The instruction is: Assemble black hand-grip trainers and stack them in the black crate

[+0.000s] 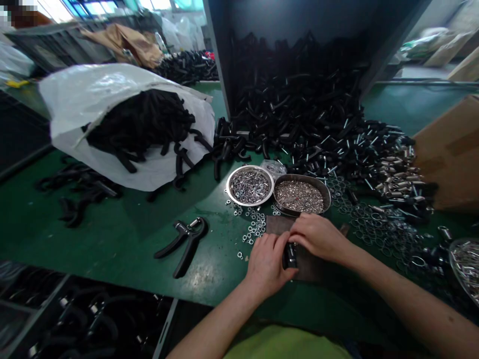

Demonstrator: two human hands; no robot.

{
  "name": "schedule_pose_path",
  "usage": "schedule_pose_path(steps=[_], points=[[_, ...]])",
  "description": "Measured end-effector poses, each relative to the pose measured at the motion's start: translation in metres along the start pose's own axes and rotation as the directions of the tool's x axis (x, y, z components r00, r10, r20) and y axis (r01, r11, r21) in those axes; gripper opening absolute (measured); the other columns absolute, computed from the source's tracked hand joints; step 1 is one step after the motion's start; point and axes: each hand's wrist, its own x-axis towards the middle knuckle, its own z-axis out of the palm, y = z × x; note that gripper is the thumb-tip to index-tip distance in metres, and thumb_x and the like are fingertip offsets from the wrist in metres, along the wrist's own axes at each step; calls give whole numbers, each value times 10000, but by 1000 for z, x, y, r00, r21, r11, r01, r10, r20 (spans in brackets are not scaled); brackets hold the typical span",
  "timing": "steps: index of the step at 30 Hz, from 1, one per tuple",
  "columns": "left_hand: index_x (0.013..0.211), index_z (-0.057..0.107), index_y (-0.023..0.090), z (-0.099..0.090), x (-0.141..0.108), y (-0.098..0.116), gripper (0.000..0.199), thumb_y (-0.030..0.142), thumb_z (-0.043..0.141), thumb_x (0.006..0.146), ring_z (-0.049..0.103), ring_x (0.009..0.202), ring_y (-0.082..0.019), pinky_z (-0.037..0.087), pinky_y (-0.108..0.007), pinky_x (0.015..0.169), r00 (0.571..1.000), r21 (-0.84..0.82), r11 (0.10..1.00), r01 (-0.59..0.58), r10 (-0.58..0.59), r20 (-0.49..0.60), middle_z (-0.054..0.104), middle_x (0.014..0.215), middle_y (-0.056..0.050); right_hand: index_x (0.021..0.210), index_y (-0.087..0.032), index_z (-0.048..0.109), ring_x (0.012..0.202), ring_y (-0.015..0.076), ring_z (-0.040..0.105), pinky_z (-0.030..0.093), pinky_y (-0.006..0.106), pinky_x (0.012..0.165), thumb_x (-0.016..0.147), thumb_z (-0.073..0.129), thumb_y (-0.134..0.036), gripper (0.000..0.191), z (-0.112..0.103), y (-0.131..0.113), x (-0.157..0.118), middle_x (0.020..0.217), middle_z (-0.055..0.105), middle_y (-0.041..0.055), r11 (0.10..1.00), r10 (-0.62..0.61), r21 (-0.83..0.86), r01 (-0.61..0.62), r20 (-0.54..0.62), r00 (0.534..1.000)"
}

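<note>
My left hand (266, 262) is closed round a black plastic part (291, 257), probably a hand gripper's handle, over a dark mat (275, 225). My right hand (318, 235) has its fingers pinched together at the far end of that part. Whatever small piece the right fingertips may hold is hidden. Left of my hands lies a black hand gripper (191, 239) with a spring at its top. Just beyond them stand a round metal bowl of small screws and nuts (250, 203) and an oval tin of small metal pieces (279, 207).
Loose nuts (256, 227) and wire rings (368, 224) lie scattered nearby. Black handles (292, 109) spill from a large dark bin, beside a pile of springs (398, 174). A white sack (108, 82) stands left, a cardboard box (449, 154) right. Below the table edge is a crate of grippers (101, 319).
</note>
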Motion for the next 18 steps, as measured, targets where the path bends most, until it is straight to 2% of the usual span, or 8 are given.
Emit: schedule_pose_path(steps=[2,5,7,10,13,15,18], points=[[1328,378,250,-1,0,-1,819,386,768,621,478,962,-259,415,-421,829,1000,3,1000,-17,17,7,551,1058,-52,857,-208,672,824,171,580,422,291,736,860,563,-230,111,-21,19,31,840,678,19,997,29,73,-29,4,1000],[1323,403,275,-2,-1,-1,765,397,748,652,480,958,-257,415,-411,808,999,24,999,-41,41,28,549,1051,-50,912,-210,703,909,173,601,422,284,816,857,529,-183,185,-38,50,95,950,697,36,978,207,10,-207,-143,968],[1334,397,262,-4,-1,0,757,415,730,671,482,960,-259,412,-414,811,998,47,998,-51,49,40,549,1056,-57,940,-180,716,944,209,605,422,307,815,850,499,-148,237,-35,67,137,990,696,83,957,283,-8,-290,-186,941],[1355,375,235,-6,-2,2,755,441,697,703,485,961,-260,406,-418,829,996,79,995,-67,62,58,555,1063,-64,890,-169,739,902,255,622,430,329,755,793,542,-141,221,-18,80,183,928,703,118,941,333,-14,-339,-160,929],[1380,338,199,-7,-3,1,792,450,686,714,488,957,-256,400,-410,843,995,79,993,-82,77,66,564,1065,-70,792,-170,740,816,267,633,434,331,686,723,625,-182,135,-2,87,202,823,698,123,927,371,-12,-375,-122,921],[1403,303,193,-7,-3,0,835,455,689,710,492,947,-257,399,-404,836,994,67,993,-92,87,68,570,1054,-75,742,-169,722,788,262,629,433,330,669,702,645,-188,89,3,91,205,787,686,117,921,387,-1,-389,-115,915],[1394,330,233,-8,-3,-3,781,456,673,729,497,944,-261,398,-397,819,991,55,991,-121,116,72,569,1066,-83,726,-165,677,776,254,618,435,338,668,710,629,-164,51,5,95,205,775,669,110,921,390,41,-388,-134,911]])
